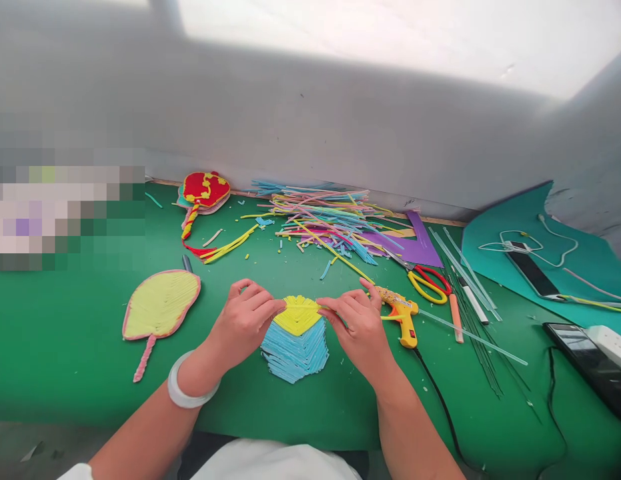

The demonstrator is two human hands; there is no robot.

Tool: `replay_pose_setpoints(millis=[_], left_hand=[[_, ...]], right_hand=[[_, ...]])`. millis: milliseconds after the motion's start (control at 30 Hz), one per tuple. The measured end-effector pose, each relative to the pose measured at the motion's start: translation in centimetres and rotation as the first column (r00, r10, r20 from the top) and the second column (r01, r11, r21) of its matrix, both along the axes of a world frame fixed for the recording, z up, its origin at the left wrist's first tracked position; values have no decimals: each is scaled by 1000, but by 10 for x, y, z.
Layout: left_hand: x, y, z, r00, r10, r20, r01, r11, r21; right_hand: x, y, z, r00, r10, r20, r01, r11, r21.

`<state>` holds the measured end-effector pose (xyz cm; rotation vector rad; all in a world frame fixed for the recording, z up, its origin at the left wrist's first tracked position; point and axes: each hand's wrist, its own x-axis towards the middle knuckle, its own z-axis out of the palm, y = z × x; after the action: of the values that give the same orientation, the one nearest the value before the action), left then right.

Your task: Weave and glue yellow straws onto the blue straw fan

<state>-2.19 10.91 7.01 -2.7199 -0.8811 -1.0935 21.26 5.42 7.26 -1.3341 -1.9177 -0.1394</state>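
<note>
A yellow pipe cleaner (pixel 302 307) is stretched level between my two hands, above the top of a blue and yellow pipe-cleaner panel (pixel 295 350). My left hand (pixel 247 320), with a white bangle on its wrist, pinches one end at the panel's left side. On the right side my right hand (pixel 357 327) pinches the other end, and a yellow length sticks out past that hand. The panel lies flat on the green table, its yellow rows angled in a V over the blue ones. Just beyond my right hand is a yellow glue gun (pixel 405 320) with a clear stick in it.
A leaf-shaped yellow fan (pixel 163 305) lies left, a red fan (pixel 206 189) behind it. Loose pipe cleaners (pixel 330 217) pile up at the back. Scissors (pixel 430 283), clear glue sticks (pixel 465 273), a phone (pixel 533 270) and a black device (pixel 585 360) lie right.
</note>
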Motion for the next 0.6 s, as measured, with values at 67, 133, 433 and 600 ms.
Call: replay_pose_setpoints(millis=[67,133,433,600], left_hand=[[-1,-9,4,997,60,41,-61,998,4],[-2,-23,4,982,154,106,-155,988,-2],[3,-81,-40,999,30,11,-27,985,-171],[7,-86,-48,999,46,-30,-50,985,-163]], right_hand=[[-3,-7,4,999,-35,-1,35,999,-37],[-5,-16,3,996,-95,3,95,994,-48],[-16,-63,-44,986,-165,-15,160,972,-175],[-25,-66,-53,988,-138,-66,125,976,-176]])
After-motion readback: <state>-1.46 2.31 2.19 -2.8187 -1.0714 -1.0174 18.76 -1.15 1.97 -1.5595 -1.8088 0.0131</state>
